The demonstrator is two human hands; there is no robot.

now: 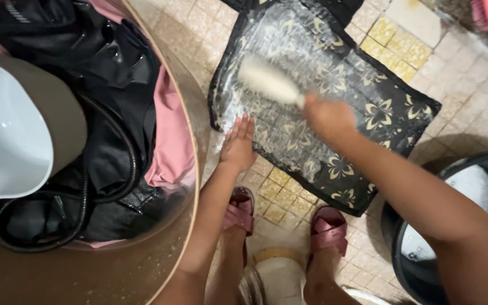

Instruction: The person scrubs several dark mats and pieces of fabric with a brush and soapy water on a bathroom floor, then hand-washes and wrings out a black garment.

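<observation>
Black cloth with gold flower print [334, 113] lies spread flat on the tiled floor [470, 85], soapy across its middle — flat so the whole face can take the brush.

Left hand [237, 146]: open, fingers together, palm pressed on the cloth's near left edge; holds nothing, seems to pin the fabric against sliding.

Right hand [329, 117]: grip closed around the handle of a pale scrub brush [268, 81], bristle head down on the sudsy patch; brush is blurred.

Large brown tub [86, 271] at left holds dark and pink laundry [170, 135], a black hose [125, 169] and a white scoop [7, 130], close to the work. Dark bucket [408, 265] of suds at right.

Counts — 1 cloth, 1 brush, 1 tub, 1 bucket, 2 pink sandals [329, 229].
</observation>
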